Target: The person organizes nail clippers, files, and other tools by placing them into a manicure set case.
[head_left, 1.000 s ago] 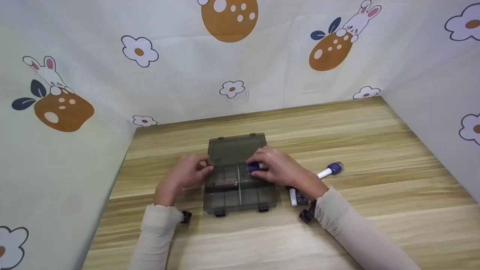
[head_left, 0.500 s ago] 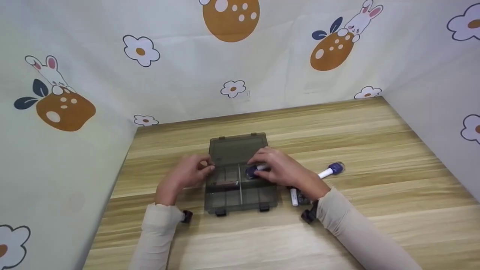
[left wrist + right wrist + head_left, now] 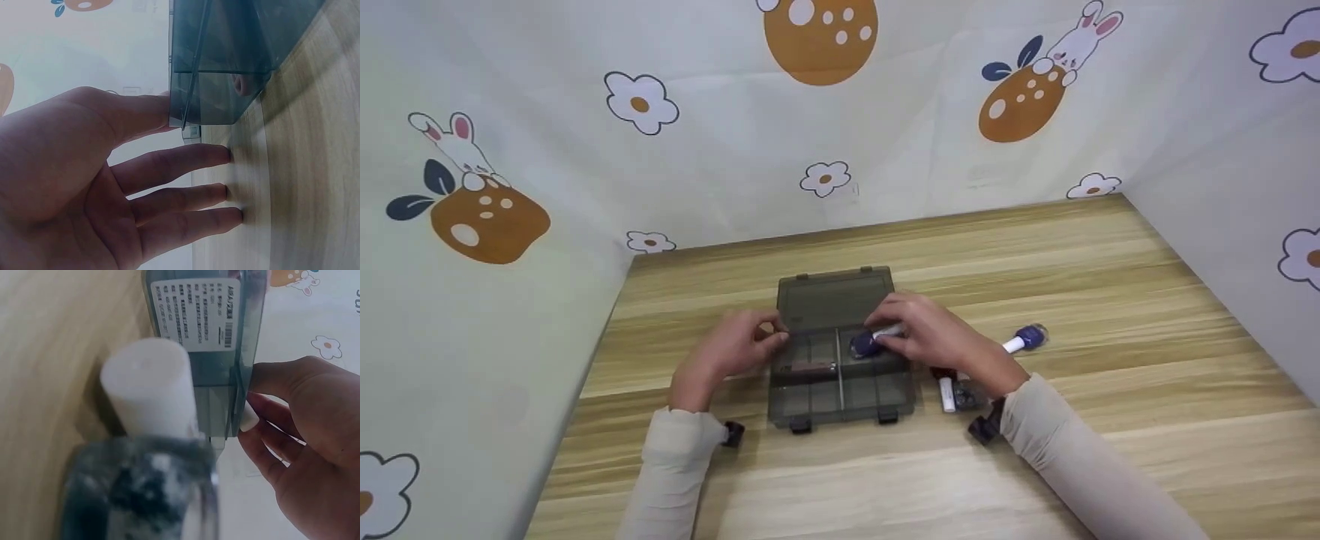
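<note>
A grey see-through storage box (image 3: 802,416) lies with its lid (image 3: 834,298) folded back on the table. My left hand (image 3: 735,343) holds the box's left edge near the hinge between thumb and forefinger; its other fingers stretch down to the table in the left wrist view. My right hand (image 3: 926,330) pinches the white cap of a dark blue nail polish bottle (image 3: 864,346) over the box's rear right compartment. The white cap (image 3: 249,417) peeks out between those fingers in the right wrist view. A dark reddish item (image 3: 808,370), its kind unclear, lies in the left compartment.
Another blue nail polish bottle (image 3: 1030,337) lies to the right, partly behind my right wrist. Closer in lies a dark, speckled bottle (image 3: 966,394) beside a white cap (image 3: 947,395), with something dark red behind. Patterned cloth (image 3: 720,165) walls the table.
The blue bottle has tipped lower into the compartment, its base swinging down and left. My right fingers have slid back along its cap, slightly right. The left hand stays put.
</note>
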{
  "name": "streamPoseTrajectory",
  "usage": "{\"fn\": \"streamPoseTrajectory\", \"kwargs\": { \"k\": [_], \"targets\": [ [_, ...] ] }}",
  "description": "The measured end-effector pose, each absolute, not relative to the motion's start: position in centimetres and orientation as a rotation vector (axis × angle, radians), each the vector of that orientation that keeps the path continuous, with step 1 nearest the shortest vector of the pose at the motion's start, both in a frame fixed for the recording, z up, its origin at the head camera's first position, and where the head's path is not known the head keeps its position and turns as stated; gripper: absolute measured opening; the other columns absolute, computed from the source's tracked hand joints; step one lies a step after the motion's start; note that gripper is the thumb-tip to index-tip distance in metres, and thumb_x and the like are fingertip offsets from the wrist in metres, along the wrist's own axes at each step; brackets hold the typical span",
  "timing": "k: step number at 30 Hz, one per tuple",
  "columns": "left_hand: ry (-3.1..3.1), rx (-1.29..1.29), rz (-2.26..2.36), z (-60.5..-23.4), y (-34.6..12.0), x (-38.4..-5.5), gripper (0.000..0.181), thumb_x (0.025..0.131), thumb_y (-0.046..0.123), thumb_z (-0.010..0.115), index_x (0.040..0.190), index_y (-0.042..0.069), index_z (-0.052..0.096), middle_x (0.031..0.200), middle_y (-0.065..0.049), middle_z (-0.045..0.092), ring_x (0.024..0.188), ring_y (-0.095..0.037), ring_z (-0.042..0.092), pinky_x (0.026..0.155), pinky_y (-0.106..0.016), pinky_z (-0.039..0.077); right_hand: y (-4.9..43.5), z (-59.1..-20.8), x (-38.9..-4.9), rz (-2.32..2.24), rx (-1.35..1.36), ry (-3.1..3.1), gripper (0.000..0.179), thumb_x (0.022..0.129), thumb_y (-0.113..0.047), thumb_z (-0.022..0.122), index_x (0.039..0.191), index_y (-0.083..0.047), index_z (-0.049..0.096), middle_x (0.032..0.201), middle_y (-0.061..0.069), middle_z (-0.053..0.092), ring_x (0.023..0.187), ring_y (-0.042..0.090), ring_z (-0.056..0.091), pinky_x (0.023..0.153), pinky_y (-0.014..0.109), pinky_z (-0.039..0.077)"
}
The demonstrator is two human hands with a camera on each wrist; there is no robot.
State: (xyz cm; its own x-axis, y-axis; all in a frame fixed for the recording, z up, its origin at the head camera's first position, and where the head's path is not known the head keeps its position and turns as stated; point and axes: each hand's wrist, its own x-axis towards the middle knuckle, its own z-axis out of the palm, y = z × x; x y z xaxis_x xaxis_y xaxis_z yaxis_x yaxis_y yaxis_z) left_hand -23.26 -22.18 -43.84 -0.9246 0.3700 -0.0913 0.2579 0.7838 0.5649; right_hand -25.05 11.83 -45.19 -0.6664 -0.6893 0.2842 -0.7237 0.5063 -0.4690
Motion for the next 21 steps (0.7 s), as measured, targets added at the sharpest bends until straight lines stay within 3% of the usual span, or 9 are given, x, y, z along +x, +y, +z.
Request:
{"fn": "streamPoseTrajectory", "kwargs": {
  "k": [6, 21],
  "targets": [
    [2.787, 0.491, 0.819, -43.9, -22.1, -23.3, 0.010, 0.106, 0.019, 0.069, 0.111, 0.014, 0.076, 0.120, -0.015, 0.080, 0.115, -0.034, 0.077, 0.102, -0.055, 0.063, 12.8, -44.8, -25.3, 0.922, 1.214, -2.715, 0.024, 0.099, -0.012, 0.078, 0.123, -0.009, 0.079, 0.120, 0.009, 0.076, 0.113, 0.027, 0.071, 0.100, 0.047, 0.062],
    [2.829, 0.513, 0.779, -44.0, -22.2, -23.3, 0.008, 0.106, 0.021, 0.069, 0.107, 0.015, 0.075, 0.117, -0.014, 0.081, 0.114, -0.034, 0.078, 0.101, -0.055, 0.063, 13.3, -44.7, -25.4, 0.977, 1.237, -2.714, 0.019, 0.099, -0.008, 0.076, 0.118, -0.003, 0.079, 0.111, 0.010, 0.077, 0.098, 0.025, 0.075, 0.084, 0.042, 0.067]
  ]
}}
